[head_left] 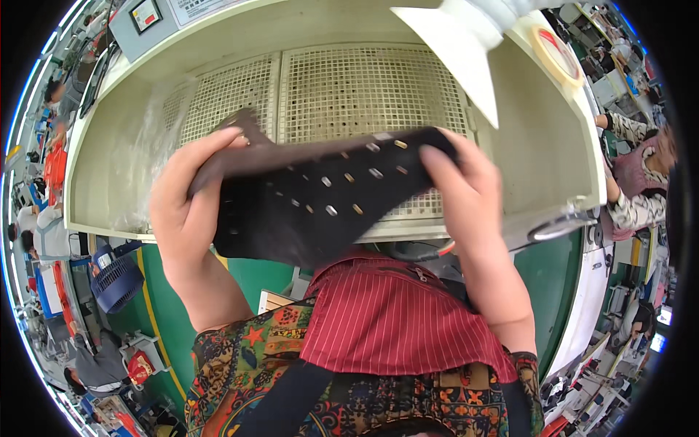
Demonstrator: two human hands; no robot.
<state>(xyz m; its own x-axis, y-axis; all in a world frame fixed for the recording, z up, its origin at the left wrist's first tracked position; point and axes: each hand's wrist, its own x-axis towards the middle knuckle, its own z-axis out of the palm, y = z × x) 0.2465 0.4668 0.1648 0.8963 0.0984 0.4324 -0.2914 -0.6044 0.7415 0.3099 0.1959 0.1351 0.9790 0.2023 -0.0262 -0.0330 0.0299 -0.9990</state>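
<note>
A piece of black cloth [313, 197] with rows of small white and tan dashes is stretched between my hands, above the front of the pale tray. Its upper left part looks dark brown, and a flap of it sticks up past my left fingers. My left hand [186, 189] is closed on the left end, the thumb on the near side. At the upper right corner, my right hand [466, 182] pinches the cloth between thumb and fingers. The lower edge hangs loose and is a little blurred. Whether it is a finished garment, I cannot tell.
Behind the cloth lies the tray's perforated grate [364, 87], with clear plastic film [142, 146] at its left. A white funnel-shaped hood [459, 44] juts in from the top right, near a tape roll [557, 54]. A blue fan [116, 280] stands lower left; a co-worker [641, 175] sits at right.
</note>
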